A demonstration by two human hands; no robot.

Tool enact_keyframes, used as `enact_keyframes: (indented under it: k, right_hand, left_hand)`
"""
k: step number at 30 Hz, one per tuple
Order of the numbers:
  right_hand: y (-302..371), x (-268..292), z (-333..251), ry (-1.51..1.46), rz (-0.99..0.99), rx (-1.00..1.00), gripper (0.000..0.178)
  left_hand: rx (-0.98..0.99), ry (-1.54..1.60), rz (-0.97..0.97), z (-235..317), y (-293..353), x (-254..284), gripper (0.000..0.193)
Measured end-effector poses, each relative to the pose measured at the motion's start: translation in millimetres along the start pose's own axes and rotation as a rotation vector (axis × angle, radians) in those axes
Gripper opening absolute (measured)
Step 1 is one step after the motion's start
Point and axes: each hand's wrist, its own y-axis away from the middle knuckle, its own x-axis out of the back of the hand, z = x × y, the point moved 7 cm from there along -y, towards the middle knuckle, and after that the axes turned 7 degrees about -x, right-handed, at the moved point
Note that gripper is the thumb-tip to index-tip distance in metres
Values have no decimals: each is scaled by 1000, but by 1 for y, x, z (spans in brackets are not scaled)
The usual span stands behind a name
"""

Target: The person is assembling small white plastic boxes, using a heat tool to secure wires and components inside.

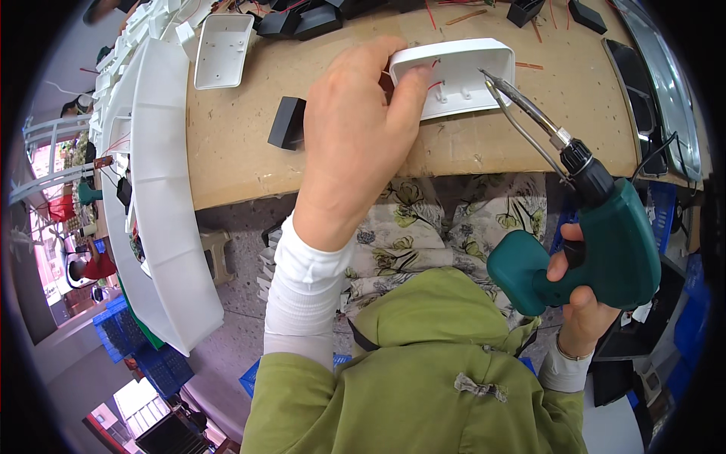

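My left hand (359,125) grips a white plastic housing (476,64) by its left end, thumb inside and fingers behind. The housing is tilted up over the table, its hollow side toward me. Thin red wires (435,85) come through its wall beside my thumb. My right hand (578,284) is wrapped round the handle of a green soldering gun (616,242), a finger at its dark trigger. The gun's metal tip reaches inside the housing near its right end; whether it touches the wall I cannot tell. A small black box (287,122) stands left of my left hand.
A brown board-topped table (249,170) carries another white housing (224,51) and several black boxes (318,21) at the back. A long white bin (170,189) runs along the left. A phone-like black slab (635,94) and a shiny tray-like piece (673,83) lie at the right edge.
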Motion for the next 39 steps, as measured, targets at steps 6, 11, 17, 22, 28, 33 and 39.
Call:
enact_keyframes:
  k: [6,11,17,22,28,33,39]
  right_hand:
    - [0,2,-3,13,-21,4,79]
    - [-2,3,-5,40,-37,-4,77]
    - [-13,0,-15,147,-30,12,72]
    - [-24,-5,-25,243,-54,39,68]
    - [-32,-15,-29,232,-100,25,60]
    - [-36,-18,-33,347,-72,24,65]
    - [-36,-20,-36,390,-80,29,64]
  left_hand:
    - [146,102,-154,-11,-11,-8,21]
    - [203,183,-216,-18,-19,-13,22]
    - [308,298,-239,-11,-33,-12,26]
    - [344,309,-492,-7,-44,-20,21]
    - [331,224,-479,-2,-45,-15,23]
    - [285,204,-482,-3,-46,-13,25]
    - [257,192,-454,-6,-46,-14,25]
